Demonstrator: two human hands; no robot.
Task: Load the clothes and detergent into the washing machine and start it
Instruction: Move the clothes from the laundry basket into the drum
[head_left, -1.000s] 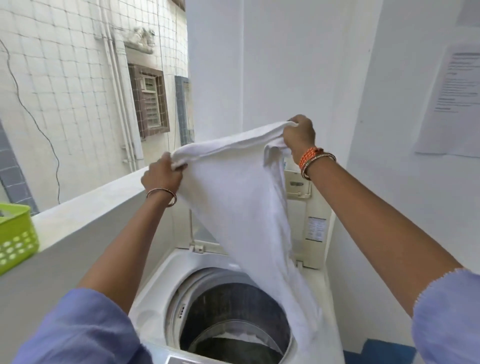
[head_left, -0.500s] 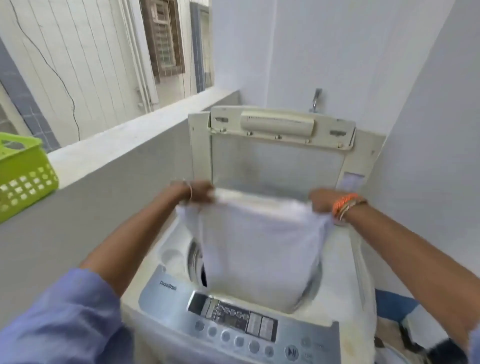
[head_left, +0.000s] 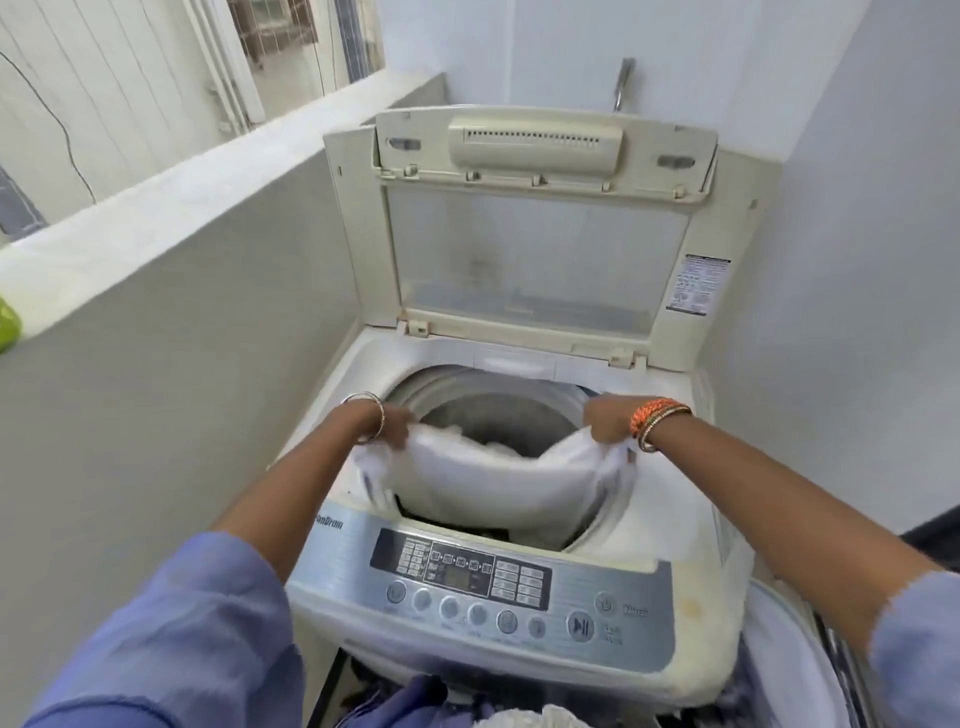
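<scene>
Washer (head_left: 519, 582) beside grey ledge wall (head_left: 171, 364)

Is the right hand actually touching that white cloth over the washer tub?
Touching. The head view shows the right hand with fingers curled into one end of the white cloth; the left hand grips the other end.

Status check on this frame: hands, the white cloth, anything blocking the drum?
Left hand and right hand each grip an end of the white cloth. Cloth sags across the drum opening, partly inside. Lid up; nothing blocking.
</scene>
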